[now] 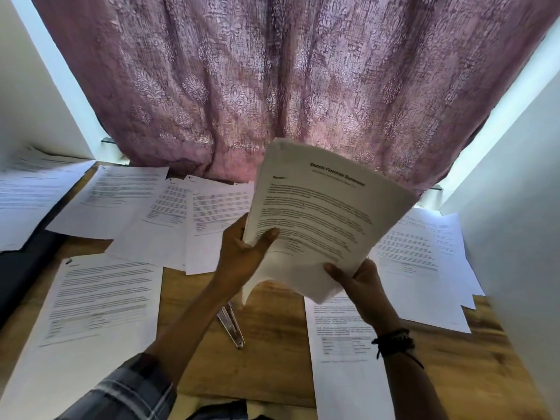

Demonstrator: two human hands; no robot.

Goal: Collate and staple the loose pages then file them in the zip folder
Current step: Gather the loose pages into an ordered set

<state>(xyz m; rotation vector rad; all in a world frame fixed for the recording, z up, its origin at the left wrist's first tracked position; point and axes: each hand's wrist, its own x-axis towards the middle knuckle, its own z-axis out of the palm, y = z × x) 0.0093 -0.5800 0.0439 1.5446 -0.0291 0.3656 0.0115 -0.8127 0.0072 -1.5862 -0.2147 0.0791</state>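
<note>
White printed paper makes a thick stack of pages (pixel 318 219), held tilted above the wooden table (pixel 272 353). The left grip (pixel 242 253) is closed on the stack's lower left edge, with the thumb on the top sheet. The right grip (pixel 360 286) is closed on its lower right corner. Below the stack, a metal stapler (pixel 233 327) lies on the table between loose sheets (pixel 100 301). A pink curtain (pixel 272 71) hangs behind.
</note>
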